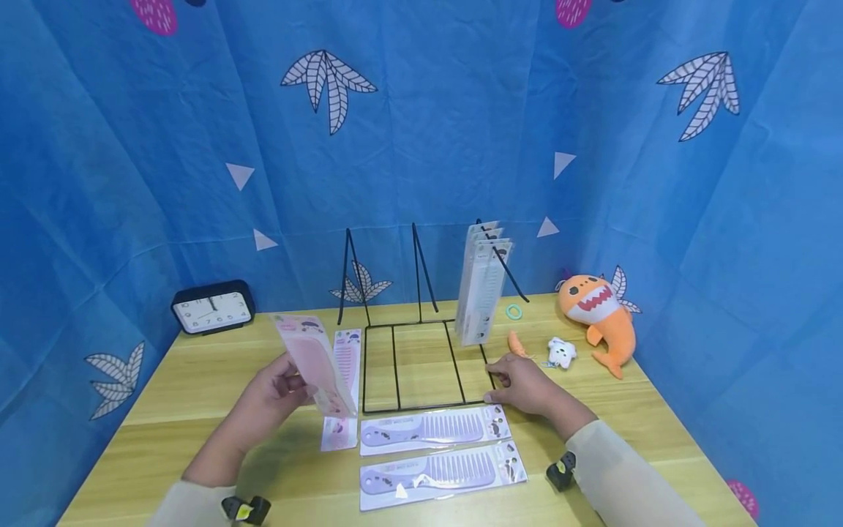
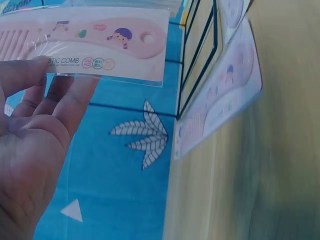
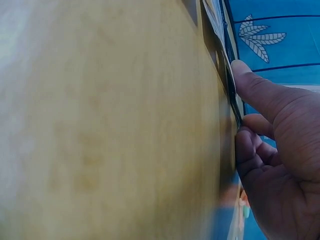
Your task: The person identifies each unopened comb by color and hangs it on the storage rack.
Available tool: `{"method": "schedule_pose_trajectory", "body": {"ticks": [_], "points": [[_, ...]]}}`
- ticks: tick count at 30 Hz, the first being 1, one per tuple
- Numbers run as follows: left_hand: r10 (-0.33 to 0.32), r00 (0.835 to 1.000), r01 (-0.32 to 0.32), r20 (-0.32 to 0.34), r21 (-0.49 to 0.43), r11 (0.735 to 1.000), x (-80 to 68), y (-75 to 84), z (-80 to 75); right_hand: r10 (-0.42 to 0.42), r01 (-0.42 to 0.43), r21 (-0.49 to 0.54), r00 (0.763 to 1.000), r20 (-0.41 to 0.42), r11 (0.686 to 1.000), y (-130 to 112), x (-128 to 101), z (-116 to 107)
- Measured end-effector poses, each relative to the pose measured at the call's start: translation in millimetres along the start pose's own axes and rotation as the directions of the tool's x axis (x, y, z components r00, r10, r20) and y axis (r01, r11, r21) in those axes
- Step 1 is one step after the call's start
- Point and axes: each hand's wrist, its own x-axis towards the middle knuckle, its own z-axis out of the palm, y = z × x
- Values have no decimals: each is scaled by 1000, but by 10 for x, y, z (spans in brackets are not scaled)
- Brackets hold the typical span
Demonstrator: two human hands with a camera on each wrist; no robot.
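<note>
My left hand holds a packaged pink comb up off the table, thumb and fingers pinching its lower edge; the left wrist view shows the pink comb and my fingers on the clear wrap. My right hand grips the front right corner of a black wire rack, thumb on the wire. Several packaged combs stand in the rack's right slot. Another pink packaged comb lies left of the rack. Two purple packaged combs lie in front of it.
A black clock stands at the back left of the wooden table. An orange shark plush, a small white toy, an orange piece and a green ring lie to the right. Blue cloth walls surround the table.
</note>
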Motion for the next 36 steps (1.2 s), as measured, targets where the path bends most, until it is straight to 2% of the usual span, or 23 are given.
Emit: {"method": "schedule_pose_trajectory", "body": {"ticks": [7, 10, 14, 18, 23, 36], "points": [[14, 999, -16, 48, 38, 999, 7, 73, 253, -3, 3, 2, 1000, -3, 1000, -1, -1, 3], [25, 999, -29, 39, 113, 993, 25, 112, 393, -3, 3, 7, 1000, -4, 1000, -1, -3, 0], [26, 999, -31, 26, 230, 973, 71, 170, 559, -1, 1, 7, 1000, -3, 1000, 0, -4, 0], [28, 999, -34, 27, 273, 961, 125, 198, 673, 1, -1, -2, 1000, -2, 1000, 12, -5, 4], [51, 998, -57, 27, 281, 958, 180, 240, 752, -2, 2, -6, 1000, 0, 1000, 13, -7, 1], [60, 998, -52, -14, 341, 939, 290, 404, 860, 18, -18, 17, 1000, 11, 1000, -30, -16, -2]]}}
